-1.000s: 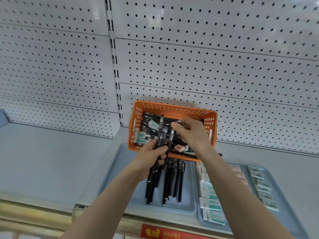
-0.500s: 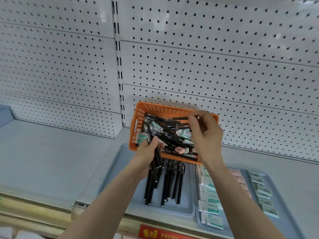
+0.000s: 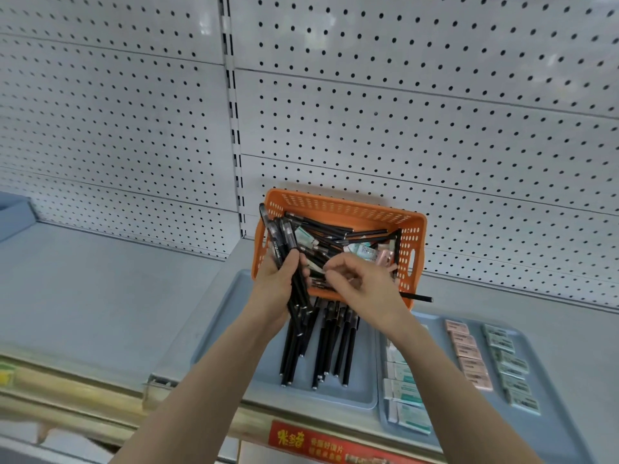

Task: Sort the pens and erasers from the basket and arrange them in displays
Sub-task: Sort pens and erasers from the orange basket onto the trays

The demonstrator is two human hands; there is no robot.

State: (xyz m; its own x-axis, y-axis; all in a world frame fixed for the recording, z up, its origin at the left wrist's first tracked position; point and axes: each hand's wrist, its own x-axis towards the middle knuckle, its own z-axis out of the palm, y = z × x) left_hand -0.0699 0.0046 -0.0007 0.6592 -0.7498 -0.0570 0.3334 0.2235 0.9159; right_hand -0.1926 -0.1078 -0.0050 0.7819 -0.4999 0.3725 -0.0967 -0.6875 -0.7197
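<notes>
Two hands at near edge of orange basket (image 3: 345, 204). Left hand (image 3: 274, 286) grips bundle of black pens (image 3: 283, 242), ends fanning out above and below fist. Right hand (image 3: 365, 293) curled, fingertips pinching single pen (image 3: 420, 298); pen's end pokes out past heel of hand. Jumble of pens and erasers (image 3: 365, 252) in basket beyond knuckles. Below hands, row of pens (image 3: 338, 343) on grey tray (image 3: 227, 316). Right of right forearm, sorted erasers (image 3: 469, 356) in rows on second tray (image 3: 442, 390).

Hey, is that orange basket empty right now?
No, the orange basket holds a jumble of black pens and some erasers.
</notes>
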